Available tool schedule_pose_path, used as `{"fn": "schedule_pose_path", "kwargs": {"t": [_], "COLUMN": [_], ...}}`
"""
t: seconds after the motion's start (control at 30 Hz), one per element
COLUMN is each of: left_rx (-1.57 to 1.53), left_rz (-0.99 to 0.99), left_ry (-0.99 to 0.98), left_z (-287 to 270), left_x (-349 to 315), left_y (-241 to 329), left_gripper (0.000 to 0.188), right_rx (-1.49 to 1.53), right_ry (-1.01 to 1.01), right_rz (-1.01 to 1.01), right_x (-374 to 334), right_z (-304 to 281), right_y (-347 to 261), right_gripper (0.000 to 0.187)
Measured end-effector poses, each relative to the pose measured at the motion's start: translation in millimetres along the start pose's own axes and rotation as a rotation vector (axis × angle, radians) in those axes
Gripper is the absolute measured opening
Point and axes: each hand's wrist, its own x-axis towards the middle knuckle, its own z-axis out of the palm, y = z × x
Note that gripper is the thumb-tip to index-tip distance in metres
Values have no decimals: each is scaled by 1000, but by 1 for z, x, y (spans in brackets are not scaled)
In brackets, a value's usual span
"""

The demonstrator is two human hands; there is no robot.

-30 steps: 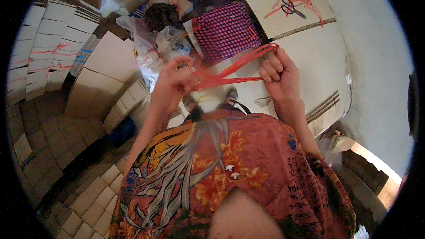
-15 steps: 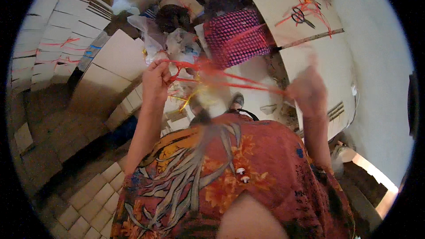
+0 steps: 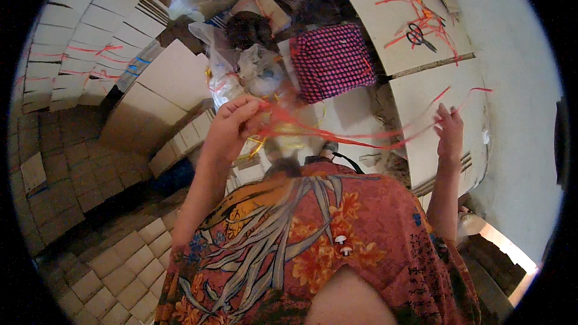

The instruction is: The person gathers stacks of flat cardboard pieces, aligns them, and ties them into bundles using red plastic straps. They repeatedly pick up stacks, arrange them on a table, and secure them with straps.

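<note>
My left hand (image 3: 235,121) pinches a bundle of red plastic strips (image 3: 352,139) at one end, left of centre. The strips stretch to the right through the air, blurred close to my left hand. Their loose ends fly up near my right hand (image 3: 449,133), whose fingers are apart; the strips pass beside or behind its fingertips. Thin yellow strips (image 3: 257,146) show just below and right of my left hand.
Black scissors (image 3: 419,37) lie among red and orange strips on a pale board surface at upper right. A pink and black patterned cloth bundle (image 3: 331,63) sits ahead. Stacks of pale cardboard (image 3: 90,30) stand at left, beside a clear plastic bag (image 3: 221,78).
My right hand has moved to the right and its fingers have opened, so the strips' ends swing loose. My left hand has come slightly lower and to the right, still holding the strips.
</note>
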Motion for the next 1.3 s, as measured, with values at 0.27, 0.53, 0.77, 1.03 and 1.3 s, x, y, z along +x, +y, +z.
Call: {"fn": "schedule_pose_path", "kwargs": {"t": [0.27, 0.53, 0.77, 1.03, 1.3], "left_rx": [111, 687, 607, 223, 581], "left_rz": [-53, 161, 201, -71, 194], "left_ry": [-46, 10, 273, 102, 255], "left_z": [53, 52, 42, 22, 19], "left_x": [-10, -6, -4, -4, 9], "left_y": [12, -8, -12, -6, -14], "left_gripper": [18, 14, 5, 8, 15], "right_rx": [-110, 233, 807, 203, 889], "right_ry": [-640, -866, -934, -884, -747], "right_rz": [-972, -129, 426, 254, 477], "right_x": [-84, -107, -97, -77, -72], "right_z": [132, 159, 129, 102, 104], "right_y": [-47, -27, -34, -48, -28], "right_gripper": [40, 11, 13, 11, 14]}}
